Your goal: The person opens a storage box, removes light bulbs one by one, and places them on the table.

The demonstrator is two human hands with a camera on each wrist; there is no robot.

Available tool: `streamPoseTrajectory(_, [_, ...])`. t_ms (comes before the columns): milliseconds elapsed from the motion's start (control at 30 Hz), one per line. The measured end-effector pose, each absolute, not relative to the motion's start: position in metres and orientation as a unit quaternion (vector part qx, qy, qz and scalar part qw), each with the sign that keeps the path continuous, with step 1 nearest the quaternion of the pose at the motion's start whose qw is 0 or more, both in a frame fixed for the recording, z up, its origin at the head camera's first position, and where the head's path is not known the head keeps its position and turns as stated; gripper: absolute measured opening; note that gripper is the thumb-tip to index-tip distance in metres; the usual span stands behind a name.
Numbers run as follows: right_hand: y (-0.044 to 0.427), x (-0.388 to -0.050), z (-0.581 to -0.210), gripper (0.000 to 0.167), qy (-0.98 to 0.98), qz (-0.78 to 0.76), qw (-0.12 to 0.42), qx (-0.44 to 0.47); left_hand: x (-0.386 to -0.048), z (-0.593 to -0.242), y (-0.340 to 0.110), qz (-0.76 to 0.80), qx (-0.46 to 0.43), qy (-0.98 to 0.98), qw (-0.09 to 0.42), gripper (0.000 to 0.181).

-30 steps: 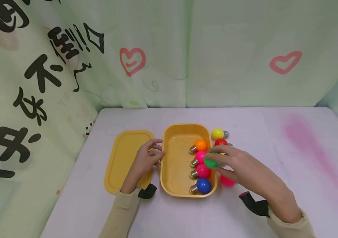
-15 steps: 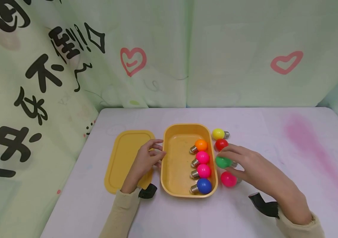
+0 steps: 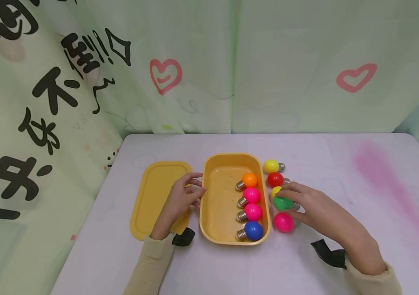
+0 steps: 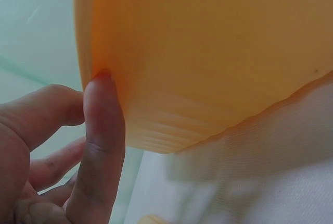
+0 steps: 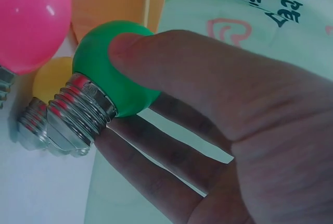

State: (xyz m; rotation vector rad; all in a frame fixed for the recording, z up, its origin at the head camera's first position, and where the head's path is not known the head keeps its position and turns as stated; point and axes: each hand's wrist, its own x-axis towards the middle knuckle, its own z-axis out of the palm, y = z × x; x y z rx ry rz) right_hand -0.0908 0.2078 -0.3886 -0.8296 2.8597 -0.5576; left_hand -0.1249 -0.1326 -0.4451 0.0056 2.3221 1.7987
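At 3 o'clock from the yellow-orange plastic box (image 3: 218, 192), the right hand (image 3: 313, 208) pinches the green screw-base light bulb (image 3: 282, 203) between thumb and fingers, with the lower yellow bulb (image 3: 275, 191) at its 11 o'clock and the outer pink bulb (image 3: 284, 222) at its 6 o'clock. The left hand (image 3: 182, 194), fingers parted, touches the box at 9 o'clock. Judging by this, the green bulb is being added to the outside row; next calls for gentle release without rolling its neighbours.
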Motion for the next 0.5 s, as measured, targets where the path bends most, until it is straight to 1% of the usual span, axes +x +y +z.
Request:
streamPoseTrajectory(200, [0.2097,-0.0918,-0.3938,0.048,0.943,-0.184,0.054,-0.273,-0.1246,-0.4446,-0.1318,0.607,-0.001,0.788,0.103,0.046])
streamPoseTrajectory(500, [0.2093,-0.0946,-0.3993,0.047,0.946,-0.18,0.076,-0.26,-0.1241,-0.4443,-0.1318,0.603,-0.002,0.791,0.101,0.046])
